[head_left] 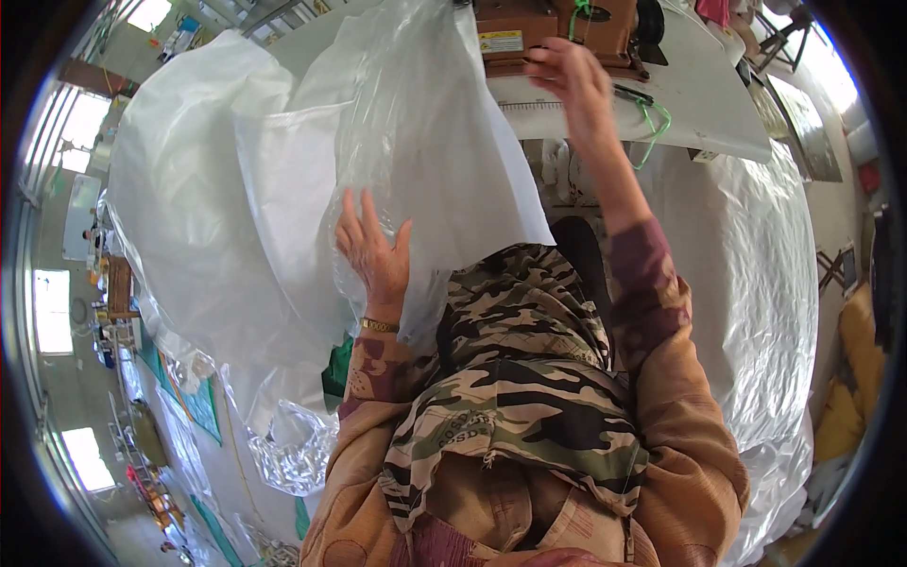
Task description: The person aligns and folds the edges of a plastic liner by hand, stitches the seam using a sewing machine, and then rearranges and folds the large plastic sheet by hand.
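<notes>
My left hand (373, 255) lies with its fingers spread on a translucent plastic sheet (406, 123). The sheet and the white woven material (491, 180) with it run from the table down to my lap. My right hand (574, 80) is raised in front of a brown sewing machine (529, 21). Its fingers are bent together, with something small and dark at their tips that I cannot make out. Green thread (654, 132) loops over the table edge beside a slim dark tool (631, 94), close to my right wrist.
A white table (694, 109) with a ruler strip (529, 107) along its edge carries the machine. Large plastic bags (194, 180) billow on the left, and crumpled clear film (293, 439) lies below them. More shiny sheeting (765, 302) hangs at the right. A camouflage apron (529, 397) covers my lap.
</notes>
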### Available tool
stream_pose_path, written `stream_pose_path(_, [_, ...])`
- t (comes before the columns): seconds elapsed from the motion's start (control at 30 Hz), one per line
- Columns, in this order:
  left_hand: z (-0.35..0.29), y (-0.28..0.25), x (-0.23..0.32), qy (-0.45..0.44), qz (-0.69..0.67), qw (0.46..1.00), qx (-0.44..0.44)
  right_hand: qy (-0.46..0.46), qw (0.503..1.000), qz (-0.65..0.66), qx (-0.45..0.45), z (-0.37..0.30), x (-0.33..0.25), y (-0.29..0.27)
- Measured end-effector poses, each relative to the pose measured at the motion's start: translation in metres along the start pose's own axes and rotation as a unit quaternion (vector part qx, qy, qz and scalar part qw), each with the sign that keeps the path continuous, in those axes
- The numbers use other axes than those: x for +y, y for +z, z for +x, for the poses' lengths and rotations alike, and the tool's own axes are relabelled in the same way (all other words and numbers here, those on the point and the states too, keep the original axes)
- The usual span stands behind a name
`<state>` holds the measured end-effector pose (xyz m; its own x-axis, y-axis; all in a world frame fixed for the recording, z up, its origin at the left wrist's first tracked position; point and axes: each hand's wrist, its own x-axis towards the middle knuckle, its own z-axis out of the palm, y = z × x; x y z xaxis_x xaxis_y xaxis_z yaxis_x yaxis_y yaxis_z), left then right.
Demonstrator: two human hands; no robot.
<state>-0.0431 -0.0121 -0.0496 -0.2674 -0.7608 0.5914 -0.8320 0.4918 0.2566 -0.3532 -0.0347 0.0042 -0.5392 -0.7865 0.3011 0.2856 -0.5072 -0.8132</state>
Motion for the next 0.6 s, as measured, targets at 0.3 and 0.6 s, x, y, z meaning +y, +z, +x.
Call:
stream_pose_path(0.3, [-0.034,0.004,-0.106,-0.097,0.051,0.994,-0.029,-0.064,0.840,-0.292,-0.452,-0.150,-0.043,0.065])
stream_pose_path(0.6, [0.004,-0.125,-0.071,-0.331,-0.575,0.744,0.082,0.047,0.983,-0.173,0.030,-0.094,0.085,0.112])
